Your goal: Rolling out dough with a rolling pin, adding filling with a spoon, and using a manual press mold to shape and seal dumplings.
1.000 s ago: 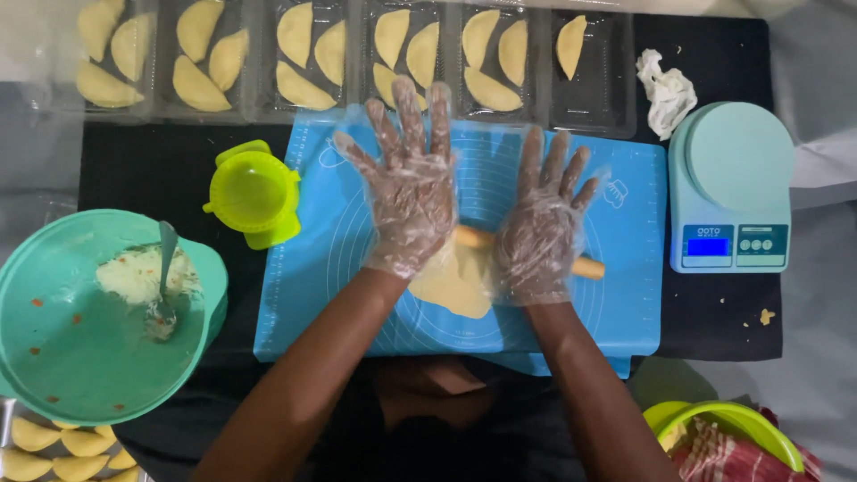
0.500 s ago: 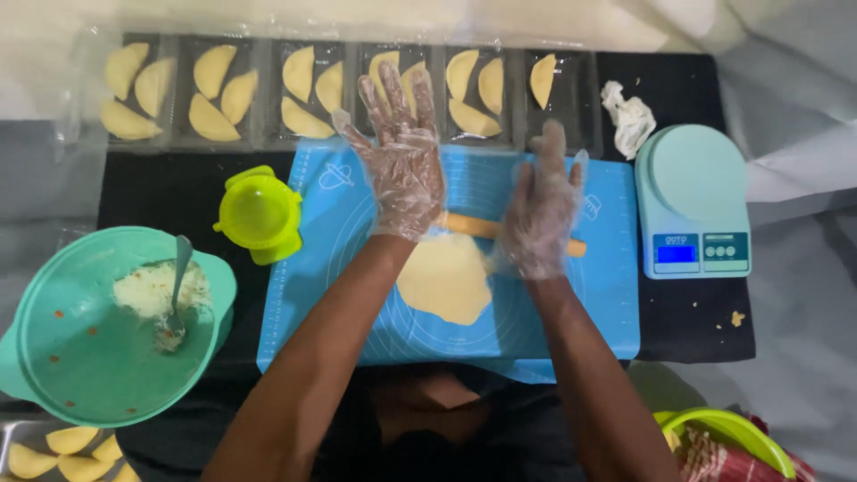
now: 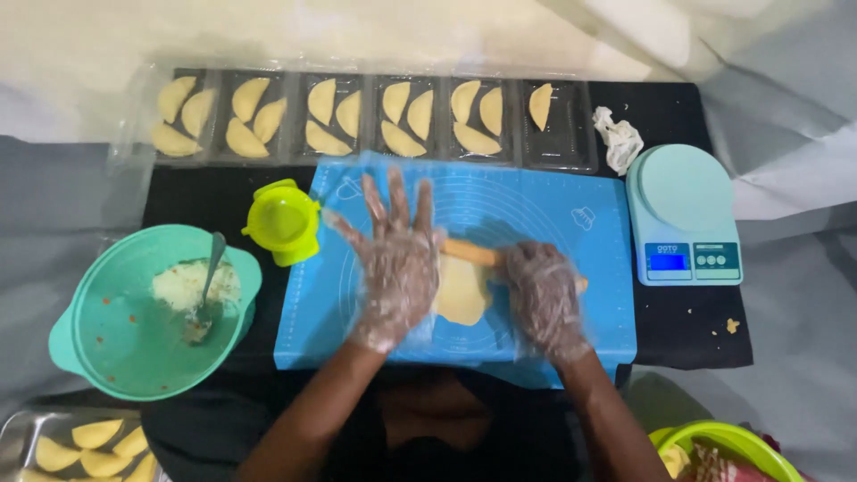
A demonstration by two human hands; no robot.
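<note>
Fingers of the left hand (image 3: 397,268) are spread flat and open in a thin plastic glove, the palm pressed on the wooden rolling pin (image 3: 471,254), of which only the stretch between the two hands and a tip past the right hand is seen. Fingers of the right hand (image 3: 544,299) are curled loosely over the pin's other end; whether they grip it or merely rest on it cannot be told. The dough sheet (image 3: 462,293) lies just under the pin, between both sets of fingers, on the blue mat (image 3: 589,223).

Several risks can be judged from this. Uneven pressure from the two hands could leave the sheet thin on one side or torn. Loose glove film might be caught under the pin and pressed into the dough. The mat's near edge, below the wrists, could be dragged by a hard stroke. The green press mould (image 3: 281,223), just beyond the left fingertips, might be knocked.
</note>
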